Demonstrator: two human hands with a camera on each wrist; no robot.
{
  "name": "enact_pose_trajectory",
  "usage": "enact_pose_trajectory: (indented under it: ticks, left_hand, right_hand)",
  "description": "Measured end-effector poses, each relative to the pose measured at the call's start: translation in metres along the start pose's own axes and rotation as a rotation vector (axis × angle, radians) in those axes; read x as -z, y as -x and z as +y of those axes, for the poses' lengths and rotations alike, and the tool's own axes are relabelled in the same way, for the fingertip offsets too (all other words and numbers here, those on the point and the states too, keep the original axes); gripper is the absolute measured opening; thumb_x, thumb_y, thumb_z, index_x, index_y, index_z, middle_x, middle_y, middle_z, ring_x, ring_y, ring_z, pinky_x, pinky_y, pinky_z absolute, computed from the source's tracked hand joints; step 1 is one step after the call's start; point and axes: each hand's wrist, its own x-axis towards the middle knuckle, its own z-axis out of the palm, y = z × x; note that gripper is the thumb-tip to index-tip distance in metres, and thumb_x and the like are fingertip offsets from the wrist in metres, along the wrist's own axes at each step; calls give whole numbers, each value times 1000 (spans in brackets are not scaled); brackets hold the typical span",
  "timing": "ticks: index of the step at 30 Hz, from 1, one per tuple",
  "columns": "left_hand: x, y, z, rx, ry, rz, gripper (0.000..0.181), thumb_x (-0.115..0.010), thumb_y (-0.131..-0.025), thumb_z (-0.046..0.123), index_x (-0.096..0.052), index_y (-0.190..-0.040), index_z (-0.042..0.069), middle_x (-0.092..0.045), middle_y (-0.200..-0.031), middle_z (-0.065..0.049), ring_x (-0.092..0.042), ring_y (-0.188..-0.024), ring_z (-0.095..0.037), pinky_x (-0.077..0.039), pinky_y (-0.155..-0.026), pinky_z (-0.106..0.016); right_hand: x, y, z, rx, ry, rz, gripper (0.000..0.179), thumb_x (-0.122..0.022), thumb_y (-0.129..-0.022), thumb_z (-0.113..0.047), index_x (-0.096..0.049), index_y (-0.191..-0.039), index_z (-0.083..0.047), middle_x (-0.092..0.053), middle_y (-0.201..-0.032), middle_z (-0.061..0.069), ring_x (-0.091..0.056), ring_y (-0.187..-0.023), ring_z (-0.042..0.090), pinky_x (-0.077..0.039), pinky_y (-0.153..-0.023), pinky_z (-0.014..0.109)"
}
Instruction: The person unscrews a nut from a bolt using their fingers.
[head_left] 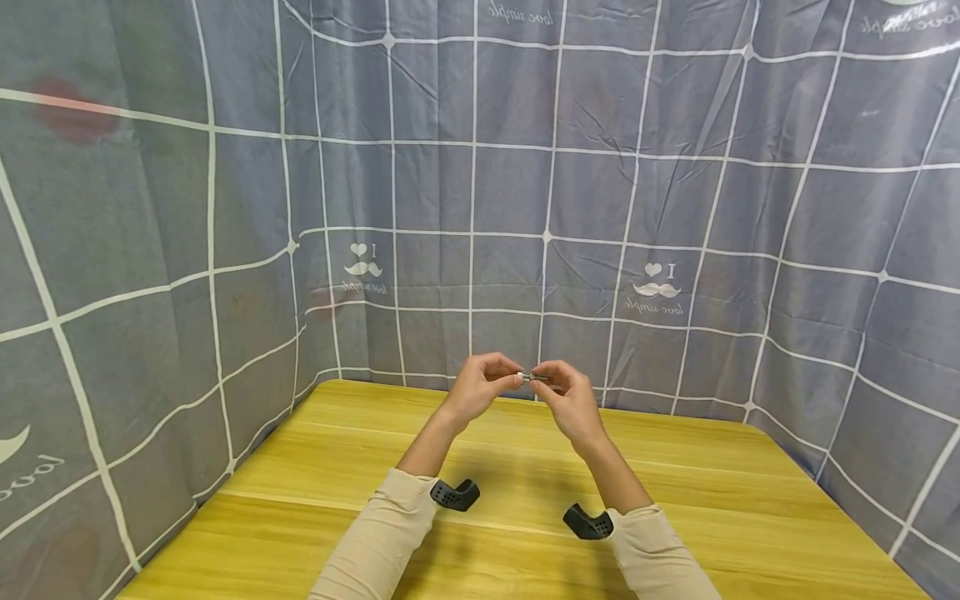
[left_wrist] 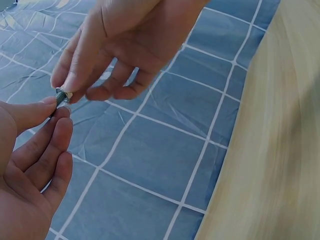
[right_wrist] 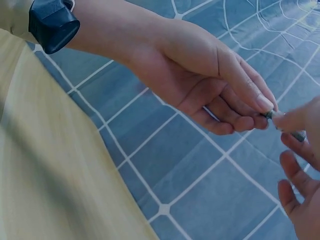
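Both hands meet in mid-air above the far side of the table, with a small metal bolt between their fingertips. My left hand pinches one end of it between thumb and fingers. From the other side my right hand pinches the bolt near a small ring-like metal piece; whether that is a nut or a washer I cannot tell. In the right wrist view a threaded length of the bolt shows past the right thumb. Fingertips cover much of the bolt.
Below the hands lies a yellow wood-grain table. A grey curtain with white grid lines hangs around its back and sides. Black wrist devices sit at both sleeve cuffs.
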Motion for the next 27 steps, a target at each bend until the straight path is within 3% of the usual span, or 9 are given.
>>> enact_pose_trajectory:
  ticks: [4,8,13,18,22,27]
  left_hand:
    - [0,1,0,0,7,-2,14,-70,-99,4,-73,-110,-5,-74,-106,-17,-73,-96,-30,-58,-90,-41]
    - [-1,0,2,0,10,-6,14,-70,-99,4,-73,-110,-4,-75,-105,-16,-72,-98,-33,-58,-90,-39]
    - [-2,0,3,-7,3,-3,12,-70,-99,3,-73,-109,-4,-75,-103,-13,-73,-95,-28,-59,-88,-38]
    - [-1,0,2,6,3,-1,13,-70,-99,3,-73,-109,-4,-75,-103,-14,-73,-94,-28,-59,-88,-39]
    - [-1,0,3,3,-5,0,15,-69,-100,4,-73,-111,-5,-75,-105,-15,-73,-94,-24,-58,-89,-40]
    - [1,-1,4,-3,-2,-4,17,-69,-100,4,-71,-112,-8,-74,-107,-20,-73,-95,-26,-57,-91,-47]
  right_hand:
    - [0,-2,9,-12,-18,0,32,-70,-102,-14,-64,-130,0,-66,-126,19,-62,-115,34,-49,-99,50]
    - [-1,-2,12,-12,-18,0,27,-65,-105,-21,-70,-122,0,-71,-113,14,-64,-110,32,-50,-96,49]
    - [0,-2,12,22,-12,-3,19,-66,-104,-15,-71,-115,-1,-71,-110,11,-64,-106,30,-51,-91,41]
    - [0,0,4,34,-14,-16,24,-68,-101,-3,-65,-123,3,-66,-123,19,-62,-114,36,-52,-95,45]
    - [-1,-2,11,4,-19,12,30,-67,-104,-15,-64,-130,-1,-67,-123,18,-62,-114,35,-50,-97,48]
    - [-1,-3,12,17,-17,21,24,-64,-106,-18,-70,-117,1,-71,-108,13,-64,-106,34,-51,-91,45]
